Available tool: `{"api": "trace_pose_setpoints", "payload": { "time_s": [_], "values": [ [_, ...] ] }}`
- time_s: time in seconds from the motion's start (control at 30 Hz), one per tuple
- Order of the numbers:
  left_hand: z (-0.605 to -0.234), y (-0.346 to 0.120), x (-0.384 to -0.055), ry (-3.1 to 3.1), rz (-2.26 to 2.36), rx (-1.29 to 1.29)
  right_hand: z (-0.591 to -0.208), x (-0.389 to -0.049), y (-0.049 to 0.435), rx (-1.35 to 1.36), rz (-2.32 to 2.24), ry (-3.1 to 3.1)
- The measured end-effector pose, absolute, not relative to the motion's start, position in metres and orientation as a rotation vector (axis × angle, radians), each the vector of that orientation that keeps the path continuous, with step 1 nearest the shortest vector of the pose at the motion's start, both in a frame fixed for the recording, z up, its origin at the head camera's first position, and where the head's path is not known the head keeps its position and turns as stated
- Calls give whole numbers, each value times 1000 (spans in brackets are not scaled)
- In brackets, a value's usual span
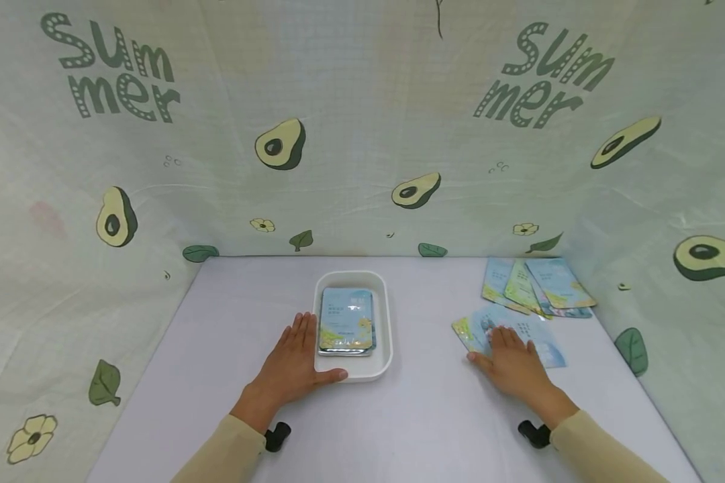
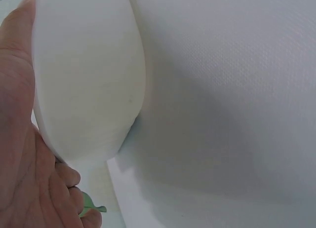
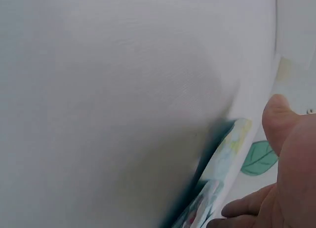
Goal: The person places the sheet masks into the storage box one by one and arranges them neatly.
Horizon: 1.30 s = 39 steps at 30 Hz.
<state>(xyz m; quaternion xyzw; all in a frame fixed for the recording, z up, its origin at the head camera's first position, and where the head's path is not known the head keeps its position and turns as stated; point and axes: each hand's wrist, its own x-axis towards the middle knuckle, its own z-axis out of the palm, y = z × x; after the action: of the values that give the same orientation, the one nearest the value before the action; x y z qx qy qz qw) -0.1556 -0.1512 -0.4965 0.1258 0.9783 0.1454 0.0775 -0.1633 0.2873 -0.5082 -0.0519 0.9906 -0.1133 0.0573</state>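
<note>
A white plastic tray (image 1: 388, 329) holds a small stack of blue-and-yellow foil sachets (image 1: 346, 320). My left hand (image 1: 291, 359) lies along the tray's left side with straight fingers, its thumb stretched over the near rim corner. In the left wrist view the tray's outer wall (image 2: 89, 80) fills the space beside that palm. My right hand (image 1: 515, 365) rests over overlapping flat sachets (image 1: 540, 332), fingers extended and thumb spread to the left, covering part of them. From the right wrist, the sachets' edges (image 3: 217, 161) show near the fingertips.
Behind the right hand, several more blue and green sachets (image 1: 558, 282) lie fanned out in the table's far right corner. A white cloth covers the table (image 1: 423, 416). Printed curtains (image 1: 350, 134) with avocados stand along the back and both sides.
</note>
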Motion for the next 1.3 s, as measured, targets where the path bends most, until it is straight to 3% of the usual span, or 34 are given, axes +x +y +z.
{"api": "trace_pose_setpoints", "payload": {
  "time_s": [0.13,0.3,0.6,0.9,1.07,1.3],
  "values": [
    [-496,-151,-156,2931,420,370,-509,-156,302,-31,-310,2973],
    [-498,-151,-156,2931,418,379,-516,-158,296,-76,-333,2990],
    [-499,-150,-156,2936,440,377,-519,-166,252,-529,-342,3004],
    [-500,-150,-155,2945,441,374,-514,-178,241,-1020,-279,2849],
    [-498,-149,-154,2938,435,377,-500,-199,245,-892,-395,2870],
    [-496,-149,-156,2935,409,370,-492,-254,255,-699,-328,2892]
  ]
}}
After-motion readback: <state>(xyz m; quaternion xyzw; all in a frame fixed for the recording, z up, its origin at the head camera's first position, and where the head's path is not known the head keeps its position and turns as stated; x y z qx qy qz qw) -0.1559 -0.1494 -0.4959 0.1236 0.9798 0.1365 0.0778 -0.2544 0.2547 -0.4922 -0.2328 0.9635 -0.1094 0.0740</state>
